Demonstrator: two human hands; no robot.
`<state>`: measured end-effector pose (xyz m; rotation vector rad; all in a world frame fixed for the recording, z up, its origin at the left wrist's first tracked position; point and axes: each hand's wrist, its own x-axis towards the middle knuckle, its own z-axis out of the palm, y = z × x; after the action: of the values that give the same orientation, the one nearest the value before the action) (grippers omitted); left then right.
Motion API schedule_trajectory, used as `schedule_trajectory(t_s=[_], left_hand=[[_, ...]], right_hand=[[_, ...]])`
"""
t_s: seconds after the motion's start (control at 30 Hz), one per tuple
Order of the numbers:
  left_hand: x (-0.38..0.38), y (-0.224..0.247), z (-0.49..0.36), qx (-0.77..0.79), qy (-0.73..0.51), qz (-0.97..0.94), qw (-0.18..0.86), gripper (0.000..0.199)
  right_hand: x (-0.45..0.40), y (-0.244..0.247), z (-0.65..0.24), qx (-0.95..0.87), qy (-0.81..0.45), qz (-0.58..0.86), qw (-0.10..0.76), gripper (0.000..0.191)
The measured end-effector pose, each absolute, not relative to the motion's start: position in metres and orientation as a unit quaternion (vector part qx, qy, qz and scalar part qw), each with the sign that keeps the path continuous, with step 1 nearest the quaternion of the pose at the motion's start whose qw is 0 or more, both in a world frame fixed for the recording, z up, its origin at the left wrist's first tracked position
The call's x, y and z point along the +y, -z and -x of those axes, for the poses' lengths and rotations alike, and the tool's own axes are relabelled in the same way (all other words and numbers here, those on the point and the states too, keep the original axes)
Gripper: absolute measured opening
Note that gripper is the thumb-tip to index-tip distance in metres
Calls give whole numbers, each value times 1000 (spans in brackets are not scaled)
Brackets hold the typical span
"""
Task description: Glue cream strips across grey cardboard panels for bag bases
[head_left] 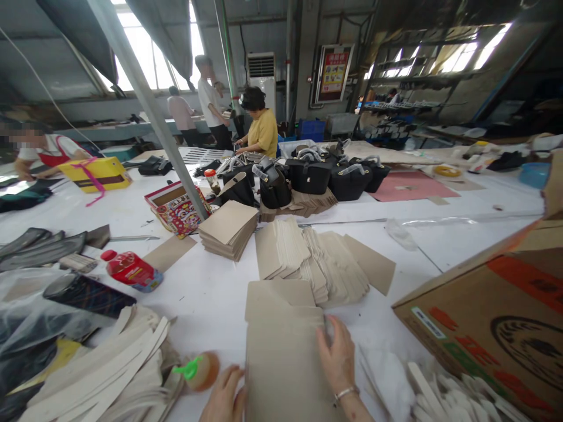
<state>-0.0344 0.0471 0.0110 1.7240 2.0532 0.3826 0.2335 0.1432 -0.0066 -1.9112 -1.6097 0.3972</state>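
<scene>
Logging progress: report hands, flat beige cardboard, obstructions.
Left hand, right hand at opposite edges. Beige cardboard flat between. Green-capped, amber-filled bottle beside left hand, possibly obstructing.

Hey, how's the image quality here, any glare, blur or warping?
In the head view, the back windows are blown out to white, while the far wall is dim; the white tabletop is bright; the right hand and the pale strips at bottom right look slightly soft; the carton at the right edge seems stretched, probably by a wide lens.
</scene>
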Motion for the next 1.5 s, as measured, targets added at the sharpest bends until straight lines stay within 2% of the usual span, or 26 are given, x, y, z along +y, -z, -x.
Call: schedule_trajectory(t_s=[0.1,0.2,0.3,0.4,0.57,0.87,1.13,1.33,1.5], left_hand=[[96,-21,24,763,-156,-597,191,50],[145,-26,13,814,-139,-539,165,56],[170,-23,4,863,-113,-473,139,47],[174,-18,1,877,-126,-446,127,33],[164,-13,5,879,-160,-435,116,26],[140,1,17,881,-196,-425,64,19],[134,16,30,868,-245,-431,0,24],[131,14,32,852,-231,-469,-22,42],[122,20,31,796,-211,-567,12,37]], right_hand=[[161,9,-241,-563,-221,734,309,48],[178,8,-238,-573,-247,743,242,42],[187,10,-231,-567,-215,782,148,37],[190,15,-227,-560,-191,800,101,36],[191,24,-224,-576,-194,787,105,36],[199,26,-203,-598,-218,753,169,29],[202,15,-179,-616,-200,749,143,22],[201,9,-173,-623,-196,746,130,21],[201,6,-173,-624,-198,748,111,23]])
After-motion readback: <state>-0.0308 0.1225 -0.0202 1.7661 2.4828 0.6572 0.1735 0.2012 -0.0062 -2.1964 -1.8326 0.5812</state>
